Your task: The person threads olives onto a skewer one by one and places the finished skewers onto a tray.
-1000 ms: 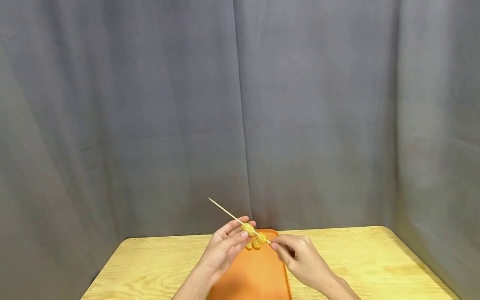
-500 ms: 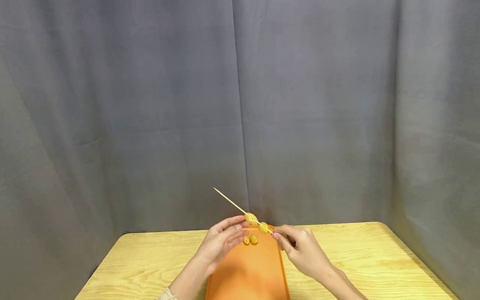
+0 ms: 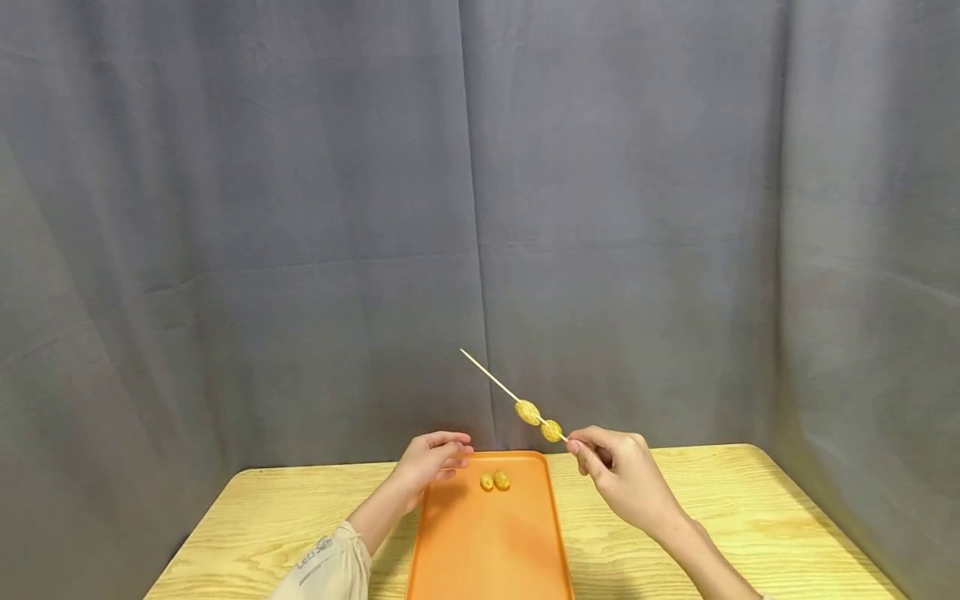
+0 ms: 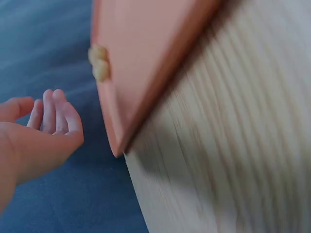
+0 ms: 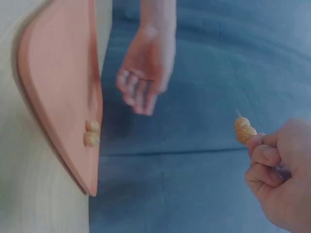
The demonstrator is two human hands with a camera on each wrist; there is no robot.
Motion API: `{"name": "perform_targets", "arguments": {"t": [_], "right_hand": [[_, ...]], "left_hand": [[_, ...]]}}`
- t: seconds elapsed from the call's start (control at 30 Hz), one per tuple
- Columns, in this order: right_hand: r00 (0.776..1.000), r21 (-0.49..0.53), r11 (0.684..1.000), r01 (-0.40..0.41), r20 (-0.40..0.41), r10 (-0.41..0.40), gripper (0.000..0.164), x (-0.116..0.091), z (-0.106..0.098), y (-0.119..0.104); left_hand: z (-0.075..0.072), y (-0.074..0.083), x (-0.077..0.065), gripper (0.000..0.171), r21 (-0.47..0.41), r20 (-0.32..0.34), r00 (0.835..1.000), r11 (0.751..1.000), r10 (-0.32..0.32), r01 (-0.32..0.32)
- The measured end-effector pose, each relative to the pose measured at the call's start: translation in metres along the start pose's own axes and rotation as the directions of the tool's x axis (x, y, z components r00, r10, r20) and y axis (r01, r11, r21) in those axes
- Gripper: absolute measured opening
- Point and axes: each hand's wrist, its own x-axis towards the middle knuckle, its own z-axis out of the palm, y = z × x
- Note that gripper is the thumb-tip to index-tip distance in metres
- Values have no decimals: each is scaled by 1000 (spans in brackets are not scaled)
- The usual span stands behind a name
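Observation:
My right hand (image 3: pixel 626 475) pinches the lower end of a thin wooden skewer (image 3: pixel 487 373) between thumb and fingertips. Two golden-yellow, rough-skinned oval balls (image 3: pixel 528 412) are threaded on it close to that hand, one behind the other. The skewer slants up to the left, its pointed end bare. In the right wrist view the balls (image 5: pixel 244 130) sit right beside my fingertips. My left hand (image 3: pixel 431 462) is over the left rim of the orange tray, its fingers loosely bent and holding nothing. The left wrist view shows that palm (image 4: pixel 43 141) with nothing in it.
An orange rectangular tray (image 3: pixel 491 542) lies on the light wood table (image 3: pixel 675 517). Two more golden balls (image 3: pixel 494 481) rest side by side near its far end. A grey curtain (image 3: pixel 360 250) hangs behind the table and along both sides.
My left hand has let go of the ball on the skewer and drawn away to the left. The right hand has carried the skewer with both balls up and to the right.

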Motion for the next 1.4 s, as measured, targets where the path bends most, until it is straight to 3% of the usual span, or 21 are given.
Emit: {"name": "perform_targets", "arguments": {"t": [0.07,0.17,0.27,0.33,0.47,0.67,0.77,0.83,0.93,1.17,1.27,1.4], "right_hand": [[1000,-13,1000,-16,-7,16,7,2,-4,3],[999,-32,999,-40,-18,39,7,2,-8,7],[998,-43,997,-62,-15,61,7,2,-10,11],[997,-50,996,-73,-5,73,7,1,-10,13],[996,-52,994,-91,5,91,8,1,-10,17],[996,-47,995,-89,-18,88,10,6,-13,18],[996,-45,995,-84,-24,83,10,9,-13,18],[996,-44,996,-84,-28,82,9,10,-13,17],[996,-48,995,-84,-35,82,9,11,-13,17],[996,-44,996,-82,-42,81,8,11,-14,16],[996,-46,996,-78,-43,76,8,11,-15,15],[996,-55,995,-85,-28,83,8,11,-16,15]], "left_hand": [[-1,-5,5,28,54,-5,1000,999,5,-5],[3,-14,11,23,135,-7,997,988,71,-70],[12,-21,15,19,265,7,987,951,162,-159],[18,-23,16,17,389,31,976,897,215,-210],[23,-26,16,18,609,99,957,744,272,-274],[22,-30,20,23,752,204,934,564,293,-342],[22,-31,21,26,788,222,927,505,301,-353],[22,-32,22,26,802,210,931,492,299,-339],[22,-31,23,24,808,187,938,496,293,-316],[19,-28,22,18,837,166,940,461,298,-294],[16,-24,21,16,836,159,937,463,312,-296],[11,-13,17,14,808,149,930,500,337,-311]]}}
